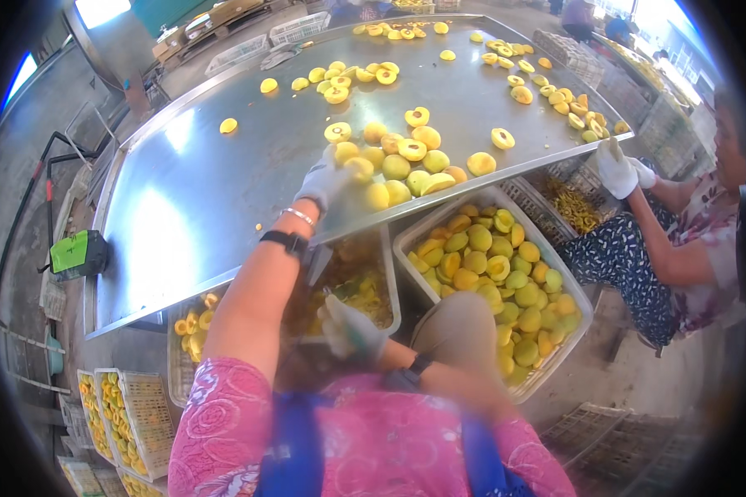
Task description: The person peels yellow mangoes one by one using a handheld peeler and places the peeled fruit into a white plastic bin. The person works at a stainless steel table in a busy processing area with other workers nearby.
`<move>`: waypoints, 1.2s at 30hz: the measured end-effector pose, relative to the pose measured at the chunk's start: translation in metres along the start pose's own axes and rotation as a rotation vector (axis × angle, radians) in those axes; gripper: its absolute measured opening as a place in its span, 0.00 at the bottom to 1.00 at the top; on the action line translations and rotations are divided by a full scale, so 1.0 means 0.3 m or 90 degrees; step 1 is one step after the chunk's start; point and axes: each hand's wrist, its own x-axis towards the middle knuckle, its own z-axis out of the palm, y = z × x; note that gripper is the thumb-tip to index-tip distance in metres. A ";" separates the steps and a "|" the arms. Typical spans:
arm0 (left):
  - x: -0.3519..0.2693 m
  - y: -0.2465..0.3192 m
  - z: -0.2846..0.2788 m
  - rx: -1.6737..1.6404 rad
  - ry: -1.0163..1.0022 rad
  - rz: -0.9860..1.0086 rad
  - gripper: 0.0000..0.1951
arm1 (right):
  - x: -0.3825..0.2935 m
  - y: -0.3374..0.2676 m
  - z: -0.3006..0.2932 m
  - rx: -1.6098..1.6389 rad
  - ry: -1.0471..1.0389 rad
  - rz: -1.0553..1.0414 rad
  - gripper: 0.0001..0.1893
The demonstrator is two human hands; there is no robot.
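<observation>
My left hand, in a pale glove, reaches over the front edge of the metal table. Its blurred fingers are at the left side of a pile of yellow-green fruit and cut halves; whether they grip one is unclear. Below the table's edge, my right hand, also gloved, is held low over a plastic crate of yellow fruit pieces. A small blade-like tip shows by its fingers, but what it holds is too blurred to tell. Right of it, a white crate is full of whole and halved fruit.
More halves lie farther across the table. At the right sits a co-worker with gloved hands by the table's corner. A crate of fruit pieces stands left under the edge, stacked crates at lower left. A black-and-green object is beside the table.
</observation>
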 end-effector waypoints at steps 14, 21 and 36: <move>-0.271 -0.124 -0.071 -0.739 -0.046 -0.077 0.13 | -0.002 -0.017 0.080 -0.269 0.078 -0.254 0.20; -0.540 -0.117 -0.066 -1.217 -0.088 -0.098 0.17 | -0.134 -0.120 0.223 -0.515 0.112 -0.301 0.14; -0.716 -0.012 0.024 -1.172 -0.027 -0.047 0.17 | -0.126 -0.104 0.223 -0.845 0.233 -0.531 0.23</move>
